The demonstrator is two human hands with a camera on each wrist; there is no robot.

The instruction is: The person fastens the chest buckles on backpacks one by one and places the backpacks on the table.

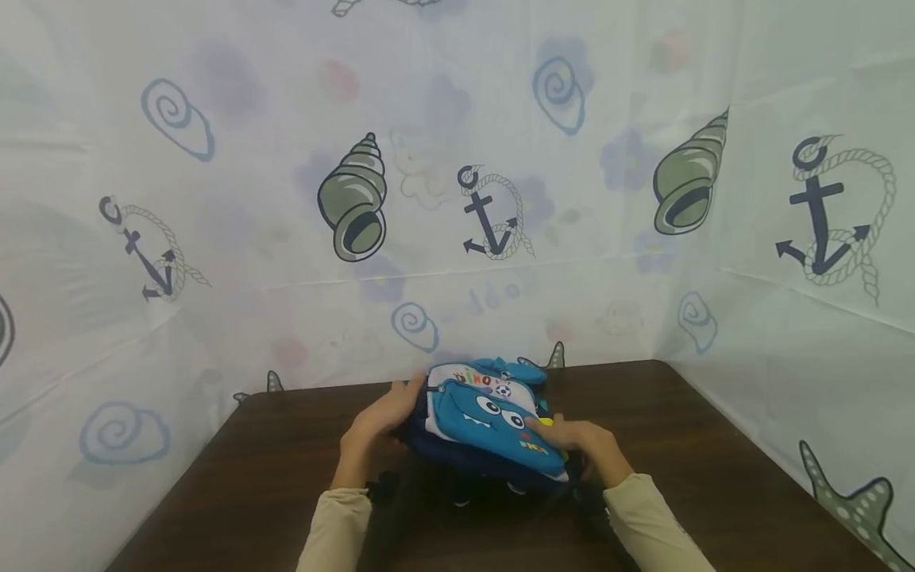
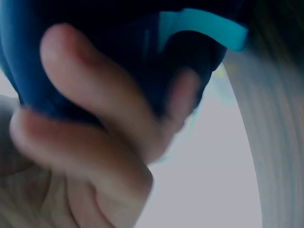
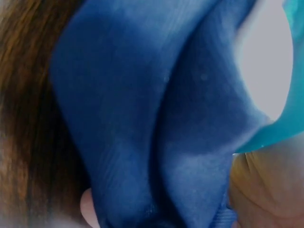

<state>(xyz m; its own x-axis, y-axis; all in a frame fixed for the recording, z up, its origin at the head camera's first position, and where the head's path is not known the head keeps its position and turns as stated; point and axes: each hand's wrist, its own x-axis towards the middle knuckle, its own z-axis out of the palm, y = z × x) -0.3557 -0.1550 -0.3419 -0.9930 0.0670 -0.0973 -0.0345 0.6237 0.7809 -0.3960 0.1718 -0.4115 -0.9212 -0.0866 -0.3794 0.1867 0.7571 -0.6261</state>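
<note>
A child's backpack [image 1: 475,421], teal and navy with a white panel, a cartoon face and "DINO" lettering, lies tilted between both hands over the table. My left hand [image 1: 386,409] holds its left side; in the left wrist view the fingers [image 2: 109,90] bend against navy fabric, near a teal strap loop [image 2: 209,28]. At the other side, my right hand [image 1: 582,441] grips the lower right edge, thumb over the front. The right wrist view shows navy side fabric [image 3: 114,109] filling the middle, with one fingertip [image 3: 89,209] peeking out beyond it.
The dark brown wooden table [image 1: 286,477] extends around the backpack. White cloth walls [image 1: 443,103] printed with shells, anchors and starfish enclose it at the back and both sides. Dark straps [image 1: 386,486] hang below the backpack, close to the wrists.
</note>
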